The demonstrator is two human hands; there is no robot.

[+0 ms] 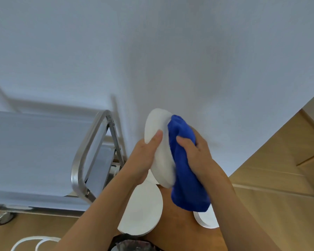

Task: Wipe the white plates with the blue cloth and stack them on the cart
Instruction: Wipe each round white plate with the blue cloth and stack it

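My left hand (145,158) grips a white plate (160,156) by its rim and holds it upright on edge, thumb on the near side. My right hand (198,153) clutches the blue cloth (186,171) and presses it against the plate's right face; the cloth hangs down below the hand. Under my arms another white plate (143,212) lies flat, and the edge of a further white plate (206,220) shows at the lower right. The steel cart (87,153) stands to the left, its top shelf bare.
A white wall fills the upper view. Wooden floor runs along the right and bottom. The cart's caster (4,218) sits at the lower left. A white curved handle or frame (31,240) shows at the bottom left edge.
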